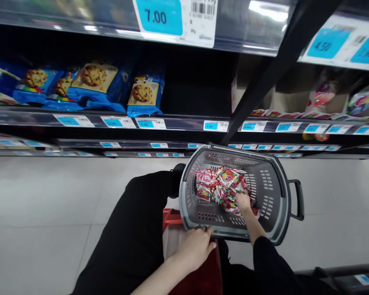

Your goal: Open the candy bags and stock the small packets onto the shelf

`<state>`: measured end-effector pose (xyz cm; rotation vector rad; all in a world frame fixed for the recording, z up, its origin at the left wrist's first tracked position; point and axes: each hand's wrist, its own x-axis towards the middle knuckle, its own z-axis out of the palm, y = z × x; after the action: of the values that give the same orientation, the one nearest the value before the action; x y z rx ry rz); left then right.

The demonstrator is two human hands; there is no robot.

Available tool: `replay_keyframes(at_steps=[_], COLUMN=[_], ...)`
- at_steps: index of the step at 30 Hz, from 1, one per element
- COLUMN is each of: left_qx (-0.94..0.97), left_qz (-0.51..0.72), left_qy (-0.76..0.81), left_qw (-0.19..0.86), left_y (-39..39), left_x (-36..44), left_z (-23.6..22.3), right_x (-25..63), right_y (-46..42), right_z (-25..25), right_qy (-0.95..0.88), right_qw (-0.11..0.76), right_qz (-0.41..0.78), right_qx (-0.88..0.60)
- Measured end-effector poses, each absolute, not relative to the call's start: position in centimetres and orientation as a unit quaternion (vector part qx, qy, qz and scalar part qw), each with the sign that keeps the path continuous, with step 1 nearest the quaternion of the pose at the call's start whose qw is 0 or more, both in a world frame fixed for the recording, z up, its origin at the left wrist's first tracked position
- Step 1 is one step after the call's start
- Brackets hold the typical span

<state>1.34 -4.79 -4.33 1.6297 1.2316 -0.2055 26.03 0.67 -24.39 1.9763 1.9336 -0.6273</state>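
Observation:
A grey plastic shopping basket (272, 192) with a black swing handle stands in front of my knees. Colourful candy packets (224, 180), mostly red and white, are heaped inside it. My left hand (199, 243) is at the near rim of the basket, its fingers bent over the edge and the thumb outside. Reaching down into the basket, my right hand (242, 200) is closed among the packets at the right of the heap. Its fingertips are partly hidden by the wrappers.
Shop shelves with blue price tags (150, 123) run across the front. Blue cookie bags (95, 84) lie on one shelf, and candy boxes (326, 94) are at the right. A red-edged seat or bin (172, 217) is beneath my left arm, above a tiled floor (49, 196).

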Motion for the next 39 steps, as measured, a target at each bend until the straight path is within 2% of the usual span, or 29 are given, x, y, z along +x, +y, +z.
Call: replay_keyframes(at_steps=[3, 7, 10, 13, 16, 18, 20, 24, 26, 31, 39], left_qx=[0.631, 0.495, 0.404, 0.292, 0.181, 0.148, 0.149, 0.179, 0.199, 0.275, 0.424], left_qz=[-0.019, 0.125, 0.259, 0.330, 0.331, 0.322, 0.315, 0.285, 0.281, 0.368, 0.361], left_qy=[0.531, 0.549, 0.483, 0.387, 0.331, 0.301, 0.280, 0.270, 0.284, 0.380, 0.437], left_qw=[0.565, 0.662, 0.732, 0.810, 0.865, 0.886, 0.895, 0.902, 0.895, 0.803, 0.706], left_y=[-3.9, -2.7, -2.5, -3.0, -3.6, -3.8, -3.8, -3.6, -3.4, -2.5, -1.7], left_x=[2.4, 4.0, 4.4, 4.0, 3.3, 2.9, 2.5, 1.8, 1.7, 1.5, 0.2], left_z=[-5.2, -5.7, -4.6, -2.3, 0.2, 1.4, 1.9, 1.6, 1.1, -0.1, -1.1], right_x=[26.0, 23.2, 19.0, 15.6, 16.2, 18.4, 21.0, 22.9, 22.5, 21.7, 21.1], right_y=[1.1, -0.4, -3.4, -6.6, -8.1, -8.2, -7.8, -7.2, -7.1, -6.3, -6.1], right_z=[-19.7, -10.4, -3.6, 1.5, 4.8, 5.8, 5.8, 4.4, 3.7, 1.4, 0.2], right_qy=[0.666, 0.678, 0.719, 0.731, 0.699, 0.630, 0.561, 0.470, 0.435, 0.400, 0.419], right_qw=[0.093, -0.001, -0.114, -0.190, -0.305, -0.392, -0.434, -0.416, -0.417, -0.471, -0.466], right_qz=[-0.149, -0.083, -0.078, -0.132, -0.227, -0.212, -0.220, -0.549, -0.612, -0.551, -0.535], right_qx=[0.725, 0.730, 0.681, 0.642, 0.606, 0.636, 0.669, 0.551, 0.513, 0.560, 0.567])
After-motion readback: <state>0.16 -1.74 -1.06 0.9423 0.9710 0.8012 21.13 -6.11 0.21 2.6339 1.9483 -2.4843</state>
